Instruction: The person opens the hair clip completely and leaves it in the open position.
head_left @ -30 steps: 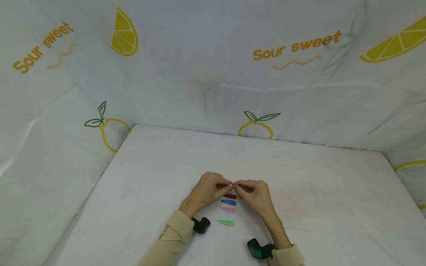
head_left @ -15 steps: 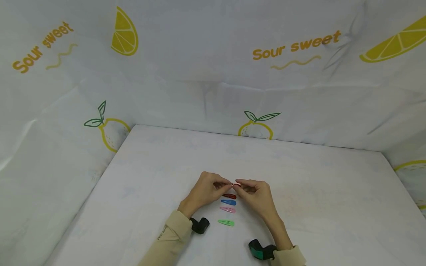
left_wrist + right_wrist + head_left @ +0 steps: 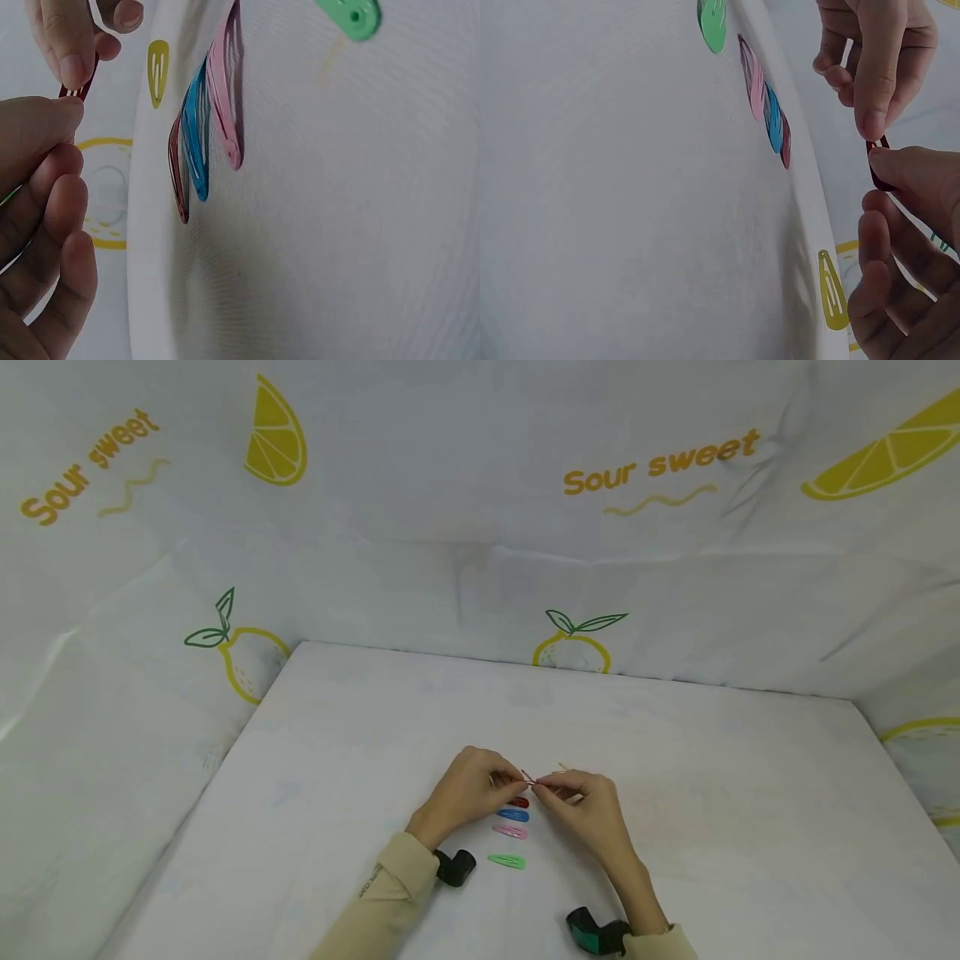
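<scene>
Both hands meet over the table around one dark red snap hair clip (image 3: 883,178). My left hand (image 3: 467,787) pinches one end between thumb and forefinger. At the other end, my right hand (image 3: 588,803) pinches it the same way. In the head view the clip's two strips stand apart in a narrow V. Just below the hands lies another dark red clip (image 3: 521,802), partly covered by the left fingers. A blue clip (image 3: 513,815), a pink clip (image 3: 510,832) and a green clip (image 3: 507,862) follow in a column towards me.
A yellow clip (image 3: 157,73) lies beyond the right hand, mostly hidden by it in the head view. The white table (image 3: 735,793) ends at a lemon-printed cloth (image 3: 420,593). Each wrist wears a black camera mount (image 3: 455,867).
The held red clip went from a thin edge-on line to strips spread in a V. My right hand shifted slightly right, and a bit of the yellow clip now shows behind it.
</scene>
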### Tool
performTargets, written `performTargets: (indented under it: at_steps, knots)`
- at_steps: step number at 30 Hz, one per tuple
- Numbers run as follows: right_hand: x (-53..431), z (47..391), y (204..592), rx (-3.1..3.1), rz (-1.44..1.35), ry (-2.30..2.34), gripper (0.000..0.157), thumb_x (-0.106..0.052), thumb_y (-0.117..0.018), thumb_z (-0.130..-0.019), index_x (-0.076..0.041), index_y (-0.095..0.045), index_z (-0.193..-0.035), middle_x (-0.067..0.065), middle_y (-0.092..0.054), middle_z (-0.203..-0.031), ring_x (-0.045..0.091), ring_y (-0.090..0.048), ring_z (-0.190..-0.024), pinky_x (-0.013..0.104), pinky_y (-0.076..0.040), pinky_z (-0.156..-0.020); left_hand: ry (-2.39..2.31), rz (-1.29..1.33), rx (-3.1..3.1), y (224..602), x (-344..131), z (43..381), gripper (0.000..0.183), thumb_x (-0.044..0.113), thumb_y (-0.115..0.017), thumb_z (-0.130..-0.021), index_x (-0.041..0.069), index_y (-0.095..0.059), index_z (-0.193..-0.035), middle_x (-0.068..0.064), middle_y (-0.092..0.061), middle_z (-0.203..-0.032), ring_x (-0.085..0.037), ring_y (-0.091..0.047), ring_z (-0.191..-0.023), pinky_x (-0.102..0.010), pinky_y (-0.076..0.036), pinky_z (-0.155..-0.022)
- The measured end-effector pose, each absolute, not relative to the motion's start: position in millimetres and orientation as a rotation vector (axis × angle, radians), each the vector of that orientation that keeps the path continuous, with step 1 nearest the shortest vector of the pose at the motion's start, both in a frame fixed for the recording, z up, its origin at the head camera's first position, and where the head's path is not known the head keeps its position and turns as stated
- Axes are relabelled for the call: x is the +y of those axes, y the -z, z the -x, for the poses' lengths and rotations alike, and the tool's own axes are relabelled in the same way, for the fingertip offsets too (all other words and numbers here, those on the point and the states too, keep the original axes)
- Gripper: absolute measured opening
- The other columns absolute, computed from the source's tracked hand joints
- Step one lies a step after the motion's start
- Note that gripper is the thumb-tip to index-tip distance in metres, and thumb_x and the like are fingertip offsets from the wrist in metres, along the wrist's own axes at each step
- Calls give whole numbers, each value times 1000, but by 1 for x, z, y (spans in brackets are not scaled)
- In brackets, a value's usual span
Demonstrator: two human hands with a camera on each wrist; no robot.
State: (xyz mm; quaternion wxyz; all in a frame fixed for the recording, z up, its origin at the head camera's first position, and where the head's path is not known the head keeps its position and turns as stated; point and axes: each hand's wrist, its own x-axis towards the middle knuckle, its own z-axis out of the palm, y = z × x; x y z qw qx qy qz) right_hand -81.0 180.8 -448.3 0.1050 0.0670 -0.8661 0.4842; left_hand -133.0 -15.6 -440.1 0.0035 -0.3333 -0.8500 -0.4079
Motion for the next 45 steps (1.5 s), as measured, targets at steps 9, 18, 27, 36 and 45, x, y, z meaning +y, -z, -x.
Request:
performTargets:
  at_steps: [9, 18, 27, 36, 45]
  knots:
    - [189, 76, 447, -2606, -98, -1397, 6, -3, -84, -80, -7, -82, -84, -2, -57, -59, 0, -40, -54, 18, -34, -51, 1106, 1032, -2787, 439, -4, 132, 7, 19, -78, -89, 13, -83, -90, 6, -71, -68, 4, -47, -58, -14, -39, -55]
    - [199, 71, 449, -2625, 24, -1348, 5, -2, -84, -79, -5, -82, -83, -5, -42, -54, -1, -35, -51, 18, -30, -50, 901, 1056, -2851, 440, 13, 134, 10, 26, -79, -89, 17, -84, -88, 11, -56, -56, 6, -39, -54, -13, -31, -50]
    - [210, 69, 450, -2661, 137, -1338, 6, -8, -84, -80, -6, -82, -85, -5, -42, -53, -1, -32, -49, 18, -29, -49, 762, 1081, -2875, 442, 30, 136, 8, 29, -79, -89, 23, -84, -87, 13, -61, -61, 5, -42, -56, -14, -32, -50]
    - [220, 68, 453, -2705, 227, -1319, 5, -10, -82, -84, -6, -83, -86, -5, -43, -53, 1, -31, -47, 18, -29, -47, 711, 1097, -2901, 444, 42, 140, 8, 26, -78, -89, 22, -84, -87, 12, -58, -59, 4, -41, -54, -13, -31, -49]
    - [223, 70, 455, -2709, 252, -1315, 5, -10, -81, -85, -6, -83, -87, -5, -44, -53, 0, -32, -47, 18, -28, -46, 703, 1079, -2927, 443, 47, 142, 7, 25, -77, -89, 23, -83, -87, 11, -61, -61, 4, -41, -53, -14, -31, -48]
